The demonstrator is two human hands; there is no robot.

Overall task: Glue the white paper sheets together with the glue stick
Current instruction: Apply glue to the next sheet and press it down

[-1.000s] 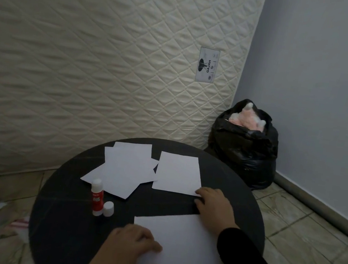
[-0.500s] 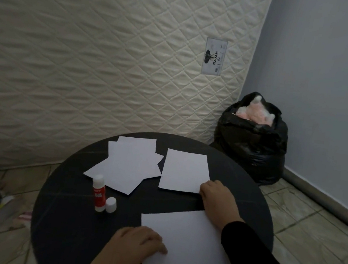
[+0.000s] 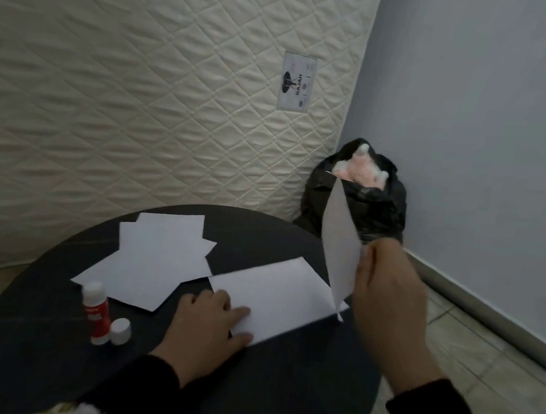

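Note:
A white paper sheet [image 3: 278, 297] lies flat on the round black table [image 3: 289, 402], and my left hand [image 3: 208, 333] presses on its near left corner with its fingers on the paper. My right hand [image 3: 386, 310] pinches a second white sheet [image 3: 339, 247] by its edge and holds it upright above the table's right side, its lower corner touching the flat sheet. A loose pile of white sheets [image 3: 158, 261] lies at the back left. The red glue stick [image 3: 93, 311] stands uncapped at the left, its white cap [image 3: 121, 331] beside it.
A quilted cream mattress [image 3: 141, 83] leans against the wall behind the table. A black plastic bag [image 3: 380, 208] with a pink stuffed thing in it sits in the corner on the tiled floor. A blue-grey wall [image 3: 485, 131] runs along the right.
My right hand has lifted the far right sheet off the table and turned it upright. My left hand has slid the near sheet forward toward the table's middle. The head has moved closer.

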